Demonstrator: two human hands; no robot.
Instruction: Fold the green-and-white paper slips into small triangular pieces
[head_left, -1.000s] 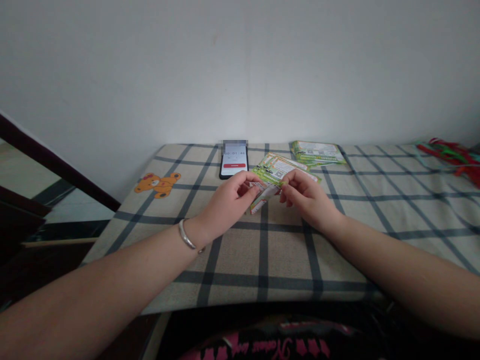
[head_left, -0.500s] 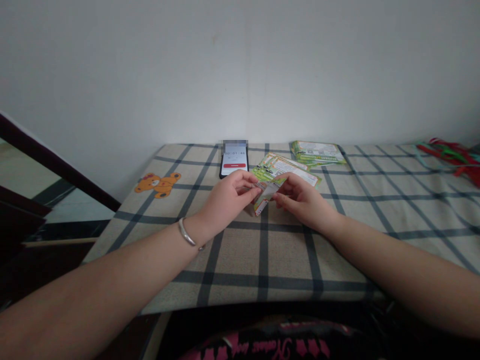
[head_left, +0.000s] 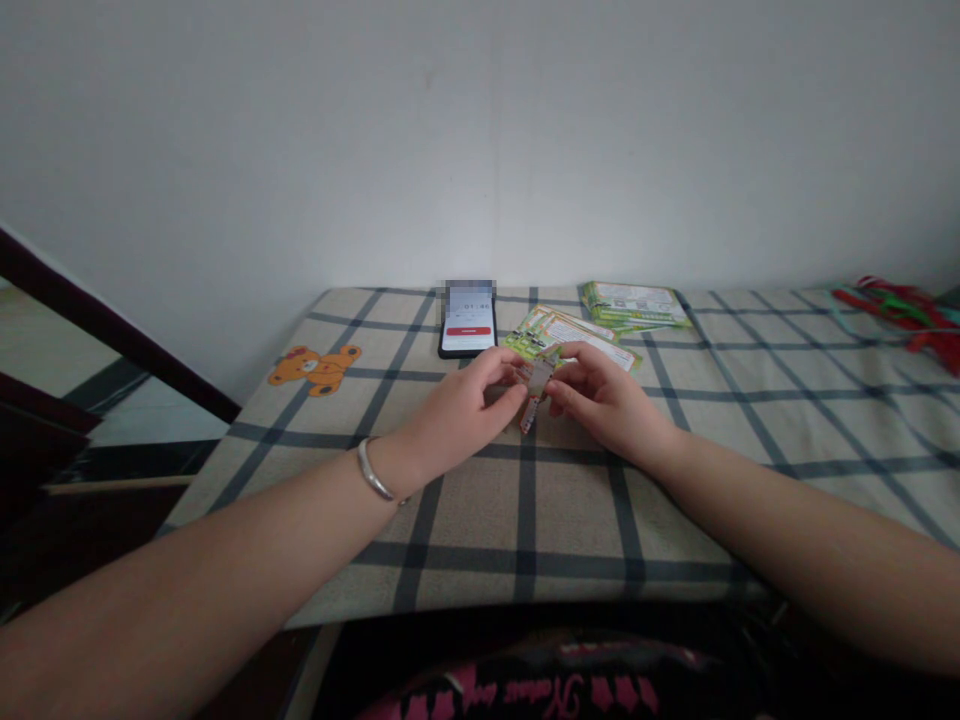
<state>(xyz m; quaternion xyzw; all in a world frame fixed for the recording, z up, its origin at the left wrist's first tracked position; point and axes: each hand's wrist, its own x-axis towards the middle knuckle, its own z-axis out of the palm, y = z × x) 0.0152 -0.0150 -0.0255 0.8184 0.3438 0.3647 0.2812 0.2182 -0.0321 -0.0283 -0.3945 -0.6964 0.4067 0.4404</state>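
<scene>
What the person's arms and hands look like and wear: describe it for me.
Both forearms, left and right, are bare as far as they show, with no sleeves in view. The left hand and right hand have no gloves. A smooth silver-coloured bracelet circles the left wrist; none shows on the right.

Phone (head_left: 469,340) near wall (head_left: 480,140); orange bear (head_left: 321,372) on checked cloth (head_left: 480,505); red-green bundle (head_left: 904,312) at far right.

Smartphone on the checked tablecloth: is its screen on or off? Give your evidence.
On: the smartphone's screen is lit, showing digits above a red button.
</scene>
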